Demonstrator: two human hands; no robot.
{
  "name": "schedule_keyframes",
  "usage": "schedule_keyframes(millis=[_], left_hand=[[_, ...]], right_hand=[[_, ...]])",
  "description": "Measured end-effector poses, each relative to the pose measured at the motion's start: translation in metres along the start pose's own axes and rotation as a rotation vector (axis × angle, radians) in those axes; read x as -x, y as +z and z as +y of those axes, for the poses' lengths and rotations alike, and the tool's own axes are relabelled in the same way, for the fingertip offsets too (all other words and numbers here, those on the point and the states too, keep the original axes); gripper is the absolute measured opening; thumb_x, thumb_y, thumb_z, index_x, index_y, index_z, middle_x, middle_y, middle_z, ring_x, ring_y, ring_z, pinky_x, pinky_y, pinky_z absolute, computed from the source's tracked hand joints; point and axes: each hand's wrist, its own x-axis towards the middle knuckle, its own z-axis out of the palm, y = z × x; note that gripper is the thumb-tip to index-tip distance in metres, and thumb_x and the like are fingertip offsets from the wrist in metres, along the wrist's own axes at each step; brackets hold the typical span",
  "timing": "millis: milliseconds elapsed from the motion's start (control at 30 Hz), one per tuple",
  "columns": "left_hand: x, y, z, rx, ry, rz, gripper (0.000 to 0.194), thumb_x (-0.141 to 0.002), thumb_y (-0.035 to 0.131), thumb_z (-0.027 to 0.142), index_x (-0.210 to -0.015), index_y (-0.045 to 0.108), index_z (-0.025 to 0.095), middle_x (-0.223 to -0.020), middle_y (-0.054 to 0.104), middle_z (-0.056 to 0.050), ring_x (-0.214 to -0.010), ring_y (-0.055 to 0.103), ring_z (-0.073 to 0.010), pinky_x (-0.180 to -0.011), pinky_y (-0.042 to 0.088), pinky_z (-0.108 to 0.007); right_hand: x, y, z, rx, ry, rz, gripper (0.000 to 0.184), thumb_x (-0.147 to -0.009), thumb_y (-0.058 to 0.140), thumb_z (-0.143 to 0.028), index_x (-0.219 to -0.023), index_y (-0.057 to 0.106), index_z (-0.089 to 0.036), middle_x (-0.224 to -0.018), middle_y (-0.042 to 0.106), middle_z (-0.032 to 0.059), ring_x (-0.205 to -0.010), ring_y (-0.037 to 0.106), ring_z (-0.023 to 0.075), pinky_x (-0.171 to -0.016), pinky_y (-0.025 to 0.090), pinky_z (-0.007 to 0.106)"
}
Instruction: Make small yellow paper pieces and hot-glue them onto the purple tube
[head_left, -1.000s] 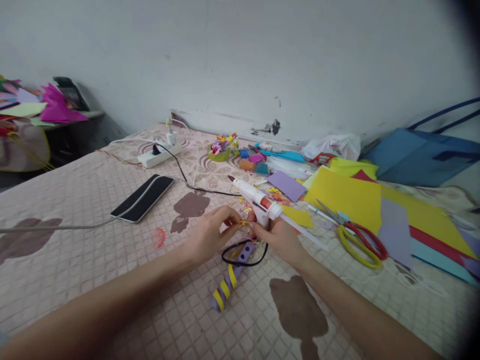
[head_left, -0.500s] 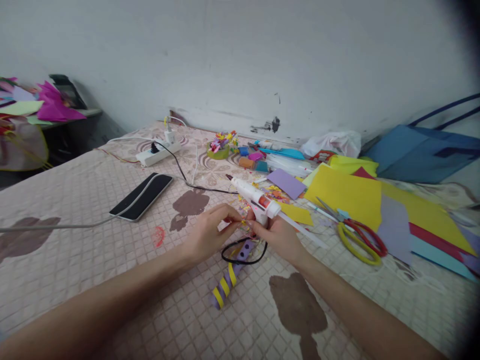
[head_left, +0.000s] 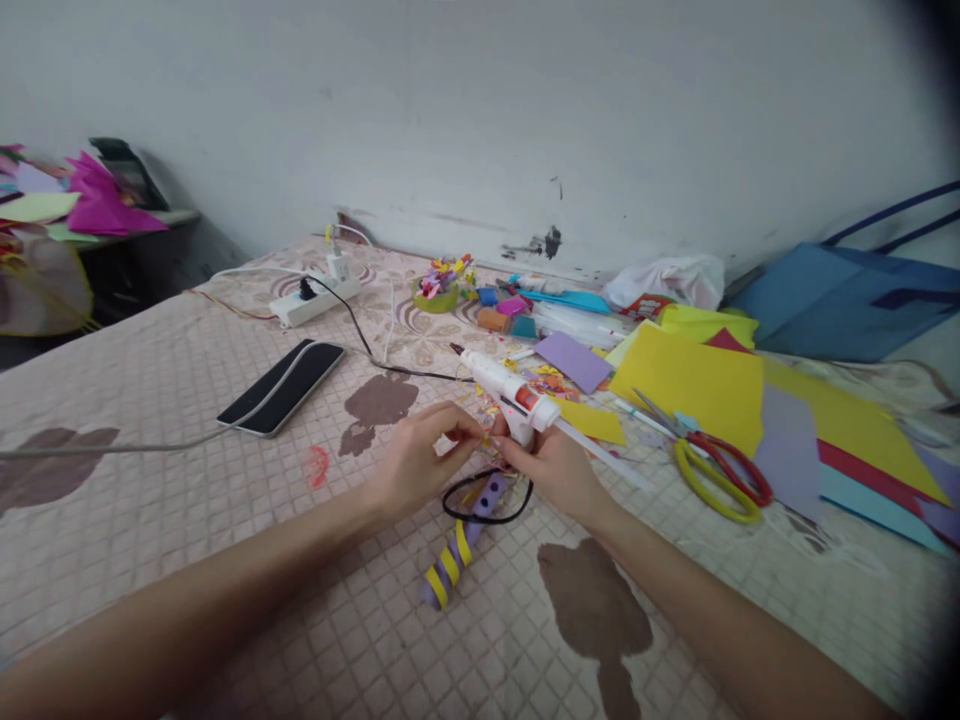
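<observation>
Apparently my right hand (head_left: pixel 556 464) grasps the glue gun (head_left: pixel 491 372) by its handle to leave the thumb free, while my left hand (head_left: pixel 420 452) pinches a tiny yellow piece (head_left: pixel 487 440) beside it, near the striped stick (head_left: pixel 454 561).

No legible text or numbers, the pale marks on the red packet (head_left: pixel 646 307) too small and blurred
</observation>
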Motion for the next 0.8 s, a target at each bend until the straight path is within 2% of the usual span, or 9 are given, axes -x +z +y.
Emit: schedule_keyframes(millis=[233,500,800], left_hand=[[0.0007,0.0001,-0.0032,-0.015,-0.013,0.009,0.006,-0.08,0.06,0.013,-0.081,0.065,0.016,-0.078,0.068,-0.003,-0.07,0.06,-0.0122,-0.064,0.047,-0.024],[-0.001,-0.003,-0.0034,-0.047,0.052,-0.053,0.01,-0.083,0.055,0.014,-0.08,0.064,0.016,-0.081,0.066,-0.005,-0.075,0.061,-0.0137,-0.068,0.048,-0.025],[-0.0022,-0.0034,0.0008,-0.074,0.019,-0.104,0.011,-0.082,0.055,0.011,-0.077,0.063,0.015,-0.078,0.065,-0.004,-0.072,0.059,-0.0125,-0.065,0.046,-0.023]], right_hand=[[0.0006,-0.0003,-0.0032,-0.028,0.007,0.0,0.015,-0.079,0.056,-0.03,-0.085,0.061,-0.018,-0.077,0.062,0.0011,-0.072,0.058,0.0167,-0.071,0.045,0.029],[0.0014,-0.0006,-0.0028,0.006,0.023,0.004,0.014,-0.078,0.056,-0.029,-0.084,0.06,-0.018,-0.078,0.063,0.0011,-0.073,0.058,0.0174,-0.072,0.045,0.029],[0.0011,0.0009,0.0002,0.102,0.032,0.007,0.016,-0.078,0.058,-0.033,-0.084,0.062,-0.018,-0.074,0.064,0.0015,-0.073,0.059,0.0189,-0.071,0.045,0.03]])
